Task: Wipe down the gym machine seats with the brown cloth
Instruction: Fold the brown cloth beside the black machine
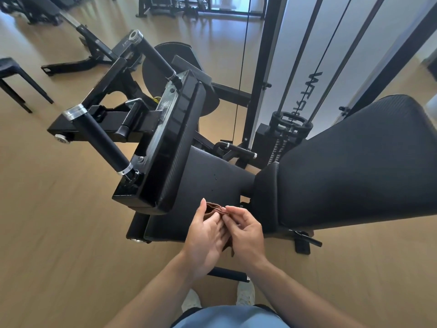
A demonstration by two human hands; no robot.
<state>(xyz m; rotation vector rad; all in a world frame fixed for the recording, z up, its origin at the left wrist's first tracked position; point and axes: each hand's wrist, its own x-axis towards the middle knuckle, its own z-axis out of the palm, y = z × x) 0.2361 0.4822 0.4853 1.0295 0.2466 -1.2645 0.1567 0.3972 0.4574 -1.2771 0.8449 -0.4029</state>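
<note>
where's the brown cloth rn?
Head view, lower centre: the brown cloth is folded and held between the left hand and right hand, just above the near edge of the black seat.

Head-mounted, steeply downward, near hands [224, 233]

**Layout at the machine**

Seat [212, 183] lies centre, backrest [354, 166] to its right, chest pad [182, 147] to its left. Both hands [205, 235] [246, 233] meet above the seat's near edge, cloth [216, 209] between them. Stool [11, 72] stands far left.
</note>
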